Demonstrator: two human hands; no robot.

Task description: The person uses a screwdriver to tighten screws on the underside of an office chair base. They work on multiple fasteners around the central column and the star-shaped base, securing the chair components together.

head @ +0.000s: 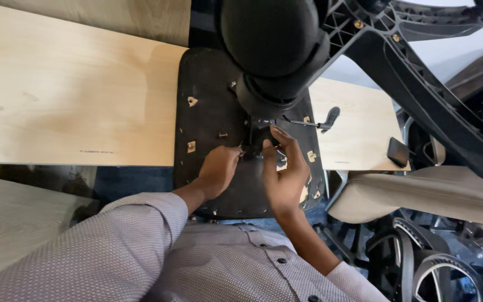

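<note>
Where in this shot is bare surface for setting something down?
The light wooden board left of the upturned black seat base is bare. Crowded: around the mechanism, where left hand and right hand meet.

Light wooden tabletop (68,95) bearing an upturned black chair seat (208,128), which lies directly beneath the fingers (275,140).

Upturned black seat pan (211,120) lay on pale wood surface (68,89). Left hand (219,168) and right hand (283,170) pinched at mechanism (258,131) beneath gas cylinder (272,50); lever (322,120) projected right.
</note>
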